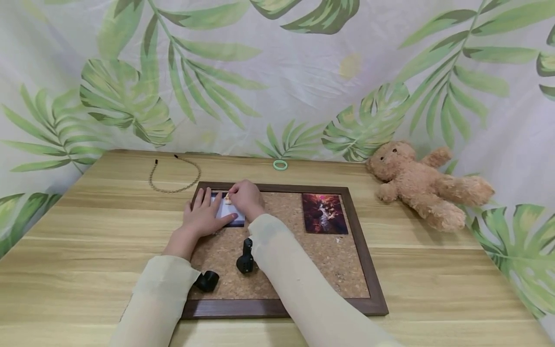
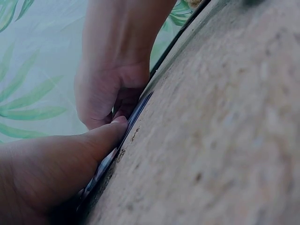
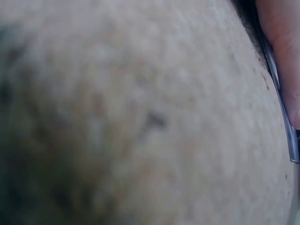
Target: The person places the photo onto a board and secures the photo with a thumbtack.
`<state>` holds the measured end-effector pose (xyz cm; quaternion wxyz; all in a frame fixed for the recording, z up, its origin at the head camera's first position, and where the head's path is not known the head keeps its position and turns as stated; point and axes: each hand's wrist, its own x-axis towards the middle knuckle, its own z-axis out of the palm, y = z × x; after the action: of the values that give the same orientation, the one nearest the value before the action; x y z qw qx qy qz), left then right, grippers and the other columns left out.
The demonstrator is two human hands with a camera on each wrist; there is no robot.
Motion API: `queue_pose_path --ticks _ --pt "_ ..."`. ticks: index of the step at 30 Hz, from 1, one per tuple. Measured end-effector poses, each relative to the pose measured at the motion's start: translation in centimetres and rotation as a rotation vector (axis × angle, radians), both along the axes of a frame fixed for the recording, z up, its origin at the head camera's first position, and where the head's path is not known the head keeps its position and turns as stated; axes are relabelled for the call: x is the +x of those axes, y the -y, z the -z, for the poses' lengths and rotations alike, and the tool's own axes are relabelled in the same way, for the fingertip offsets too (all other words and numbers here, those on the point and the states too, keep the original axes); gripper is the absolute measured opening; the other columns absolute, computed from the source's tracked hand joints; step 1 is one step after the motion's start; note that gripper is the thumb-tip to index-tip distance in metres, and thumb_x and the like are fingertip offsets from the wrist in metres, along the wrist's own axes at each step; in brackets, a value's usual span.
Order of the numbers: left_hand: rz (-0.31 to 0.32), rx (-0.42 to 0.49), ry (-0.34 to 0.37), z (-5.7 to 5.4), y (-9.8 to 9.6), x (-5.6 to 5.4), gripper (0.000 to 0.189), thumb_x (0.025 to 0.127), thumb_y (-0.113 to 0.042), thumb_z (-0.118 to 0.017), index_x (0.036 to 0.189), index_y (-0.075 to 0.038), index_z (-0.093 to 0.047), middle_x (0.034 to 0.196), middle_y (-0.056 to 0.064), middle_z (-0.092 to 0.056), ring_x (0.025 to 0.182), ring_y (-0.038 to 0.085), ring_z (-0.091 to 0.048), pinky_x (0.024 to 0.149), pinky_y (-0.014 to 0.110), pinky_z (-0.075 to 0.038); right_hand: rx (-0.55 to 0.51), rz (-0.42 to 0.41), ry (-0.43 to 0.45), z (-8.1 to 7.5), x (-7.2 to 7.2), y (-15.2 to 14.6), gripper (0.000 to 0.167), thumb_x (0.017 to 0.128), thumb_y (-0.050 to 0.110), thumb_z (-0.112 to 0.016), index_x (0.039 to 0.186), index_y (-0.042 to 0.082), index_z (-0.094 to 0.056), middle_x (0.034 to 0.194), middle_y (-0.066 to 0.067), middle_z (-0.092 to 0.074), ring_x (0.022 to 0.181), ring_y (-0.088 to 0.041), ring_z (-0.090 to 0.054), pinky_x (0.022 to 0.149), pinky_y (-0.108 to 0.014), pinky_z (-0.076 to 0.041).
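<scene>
A cork board (image 1: 277, 270) with a dark brown frame lies on the table. At its upper left lies a photo card (image 1: 225, 214) with a pale middle and dark blue edge. My left hand (image 1: 201, 217) rests on the card's left side, fingers spread and thumb reaching across its lower part. Fingertips of my right hand (image 1: 247, 198) pinch a small pale-orange piece (image 1: 228, 198) against the card's top; its kind is too small to tell. In the left wrist view, the left thumb (image 2: 96, 145) presses the card edge beside the right hand (image 2: 112, 89).
A dark red photo (image 1: 324, 214) lies at the board's upper right. Behind the board are a thin chain-like band (image 1: 173, 190) and a green ring (image 1: 280, 165). A teddy bear (image 1: 418, 183) lies at right. Black wrist devices (image 1: 245, 260) overhang the board.
</scene>
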<state>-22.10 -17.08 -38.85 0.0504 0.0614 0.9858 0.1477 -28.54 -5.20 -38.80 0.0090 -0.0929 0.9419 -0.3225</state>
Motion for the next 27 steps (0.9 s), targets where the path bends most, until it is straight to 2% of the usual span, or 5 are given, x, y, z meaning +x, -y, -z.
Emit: queue_pose_path --ticks 11,22,27 --pt "-0.001 0.002 0.009 0.09 0.06 -0.13 0.081 0.082 -0.057 -0.040 0.138 -0.003 -0.016 0.138 0.027 0.000 0.125 0.038 0.007 0.091 0.060 -0.001 -0.119 -0.015 -0.027 0.72 -0.10 -0.44 0.009 0.081 0.024 -0.060 0.079 0.021 -0.068 0.068 0.013 -0.056 0.065 -0.005 -0.049 0.057 -0.020 -0.037" --pt "0.003 0.002 0.009 0.01 0.00 -0.12 0.080 0.082 -0.056 -0.040 0.138 -0.004 -0.016 0.138 0.026 0.000 0.125 0.037 0.007 0.091 0.059 -0.002 -0.059 -0.029 -0.006 0.52 -0.08 -0.40 0.013 0.082 0.022 -0.058 0.070 0.021 -0.063 0.065 0.010 -0.053 0.059 -0.008 -0.048 0.051 -0.023 -0.037" --pt "-0.002 0.008 0.009 -0.06 0.04 -0.10 0.080 0.082 -0.056 -0.041 0.138 -0.004 -0.016 0.139 0.026 0.000 0.125 0.037 0.007 0.091 0.059 -0.001 -0.074 -0.051 -0.028 0.53 -0.04 -0.50 0.012 0.083 0.022 -0.057 0.075 0.019 -0.066 0.069 0.010 -0.055 0.063 -0.006 -0.049 0.055 -0.021 -0.038"
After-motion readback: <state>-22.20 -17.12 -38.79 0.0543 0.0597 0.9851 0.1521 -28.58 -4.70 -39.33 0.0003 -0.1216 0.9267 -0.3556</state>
